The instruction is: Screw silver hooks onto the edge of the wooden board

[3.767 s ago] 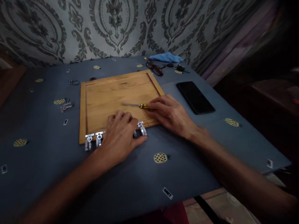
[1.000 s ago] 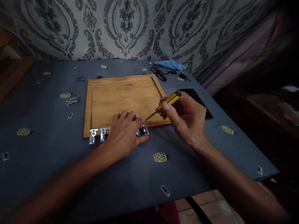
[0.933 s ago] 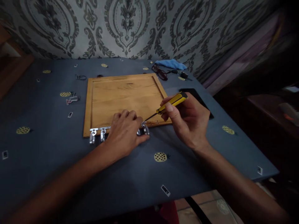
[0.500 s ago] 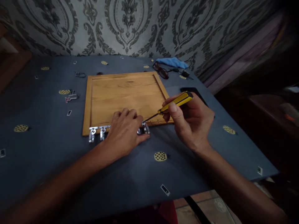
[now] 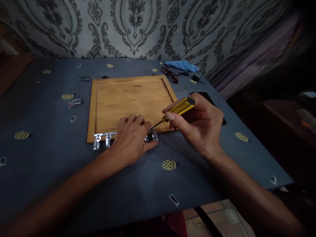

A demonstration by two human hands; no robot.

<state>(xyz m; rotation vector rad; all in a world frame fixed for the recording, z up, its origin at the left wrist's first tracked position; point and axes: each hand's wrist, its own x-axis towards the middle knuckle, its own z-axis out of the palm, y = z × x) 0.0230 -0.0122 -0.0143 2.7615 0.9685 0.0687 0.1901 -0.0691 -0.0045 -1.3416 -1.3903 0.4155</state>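
A yellow-and-black screwdriver [image 5: 182, 107] is gripped in my right hand [image 5: 203, 126], thumb and fingers around its handle. Its shaft slants down left, and the tip meets a metal hinge [image 5: 154, 136] at the near edge of a framed wooden panel [image 5: 133, 102]. My left hand [image 5: 130, 140] rests over that edge, closed around the same hinge with the thumb below it. Left of this hand, another hinge [image 5: 108, 140] and a further hinge [image 5: 97, 141] sit along the edge. Whatever lies under my left palm is hidden. Small holes show in the panel's edge to the right.
Loose metal hinges [image 5: 75, 102] lie left of the panel, and another hinge [image 5: 85, 78] lies farther back. Glasses [image 5: 170, 74], a blue cloth [image 5: 182, 65] and dark keys [image 5: 195, 77] are at the back right. A flat black object [image 5: 224, 120] is partly behind my right hand.
My right hand has shifted slightly left and turned around the screwdriver, whose handle now sits lower and more to the left. My left hand and the panel stay in place.
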